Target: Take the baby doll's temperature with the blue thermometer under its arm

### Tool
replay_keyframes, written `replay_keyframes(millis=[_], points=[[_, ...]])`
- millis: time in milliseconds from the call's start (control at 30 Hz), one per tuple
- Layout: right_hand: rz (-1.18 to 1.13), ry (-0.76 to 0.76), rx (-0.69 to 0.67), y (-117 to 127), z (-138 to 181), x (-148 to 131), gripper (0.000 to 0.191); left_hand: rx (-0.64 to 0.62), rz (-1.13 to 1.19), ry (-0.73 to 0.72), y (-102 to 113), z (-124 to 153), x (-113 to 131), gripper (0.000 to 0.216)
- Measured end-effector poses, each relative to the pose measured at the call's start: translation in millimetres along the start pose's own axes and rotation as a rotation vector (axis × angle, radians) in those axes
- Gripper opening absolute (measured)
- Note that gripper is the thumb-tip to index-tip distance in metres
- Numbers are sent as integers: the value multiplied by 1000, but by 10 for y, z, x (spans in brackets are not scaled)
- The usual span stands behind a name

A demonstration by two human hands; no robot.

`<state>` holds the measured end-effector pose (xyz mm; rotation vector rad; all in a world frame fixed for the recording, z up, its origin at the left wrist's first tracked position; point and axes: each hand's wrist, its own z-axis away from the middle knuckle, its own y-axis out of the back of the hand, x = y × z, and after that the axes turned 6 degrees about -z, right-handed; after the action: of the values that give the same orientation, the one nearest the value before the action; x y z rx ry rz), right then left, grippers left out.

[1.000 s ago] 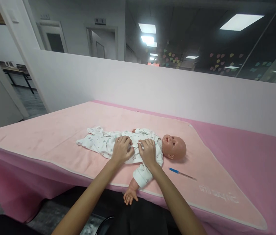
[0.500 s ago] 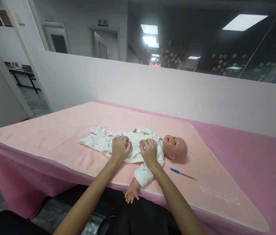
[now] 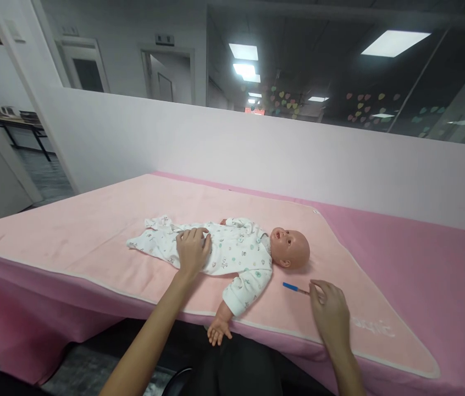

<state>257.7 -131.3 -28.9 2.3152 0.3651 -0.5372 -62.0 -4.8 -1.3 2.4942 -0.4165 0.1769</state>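
A baby doll (image 3: 290, 248) lies on its back, head to the right, dressed in a white patterned romper (image 3: 226, 250). My left hand (image 3: 193, 250) rests on the romper over the doll's lower body, its fingers curled down into the cloth and their tips partly hidden. To the right, below the doll's head, my right hand (image 3: 330, 308) is bent over the thin end of a slim blue-capped stick (image 3: 291, 287), a pen or thermometer by its look. Thumb and forefinger come together around that end, which they cover. The blue cap sticks out to the left, on the blanket.
A peach blanket (image 3: 104, 220) covers the pink-draped table (image 3: 434, 247). One doll arm (image 3: 219, 328) hangs over the near edge, close to my lap. Behind the table runs a low white wall (image 3: 257, 148) topped with dark glass.
My right hand has left the doll's chest and moved right, down to the blue-capped stick. My left hand stays on the romper. The view has shifted slightly.
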Motion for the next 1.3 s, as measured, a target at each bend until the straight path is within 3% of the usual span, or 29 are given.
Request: replay_keyframes(millis=[133, 233, 500, 733, 933, 1067, 1200, 1300], points=[[85, -78, -177, 109, 124, 507, 34, -122, 116, -144, 33, 4, 120, 17], [59, -95, -196, 124, 150, 589, 34, -202, 159, -204, 30, 15, 177, 19], [-282, -329, -134, 313, -96, 118, 31, -223, 239, -214, 25, 26, 184, 13], [-533, -296, -91, 190, -358, -218, 36, -135, 216, -140, 12, 14, 182, 13], [-335, -166, -182, 90, -375, -344, 37, -162, 283, -234, -85, -153, 600, 18], [-409, -233, -280, -37, -230, -285, 40, -266, 313, -304, -290, -220, 927, 16], [-422, -264, -405, -124, -198, -283, 42, -312, 304, -274, -400, -165, 990, 18], [-478, -160, -581, 141, -545, -443, 42, -316, 325, -292, -377, -117, 951, 19]])
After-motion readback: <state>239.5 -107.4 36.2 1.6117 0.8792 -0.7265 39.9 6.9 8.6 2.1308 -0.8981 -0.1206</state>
